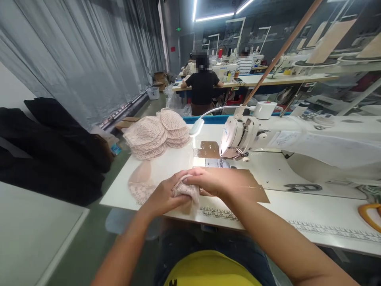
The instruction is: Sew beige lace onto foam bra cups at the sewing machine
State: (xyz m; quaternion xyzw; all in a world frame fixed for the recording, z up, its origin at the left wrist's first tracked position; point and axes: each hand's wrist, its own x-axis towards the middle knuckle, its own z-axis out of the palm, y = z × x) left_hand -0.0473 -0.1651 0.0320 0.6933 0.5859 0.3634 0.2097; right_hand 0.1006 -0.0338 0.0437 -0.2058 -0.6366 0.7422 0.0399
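Near the table's front edge, my left hand [165, 194] is closed on a bunched piece of pale lace fabric [183, 188]. My right hand [205, 180] meets it from the other side, its fingers closed on the top of the same fabric. Part of the fabric hangs down between the hands. To the left, a loose beige lace piece [141, 186] lies flat on the table. Behind it sits a stack of lace cups [157, 133]. The sewing machine head [233, 137] stands to the right, beyond my hands, its lamp lit.
Brown board [244, 182] covers part of the white table [119, 194] before the needle. A ruler strip [218, 213] runs along the front edge. Orange-handled scissors [369, 216] lie far right. A person in black [202, 87] sits ahead at another table. Dark cloth [53, 155] hangs left.
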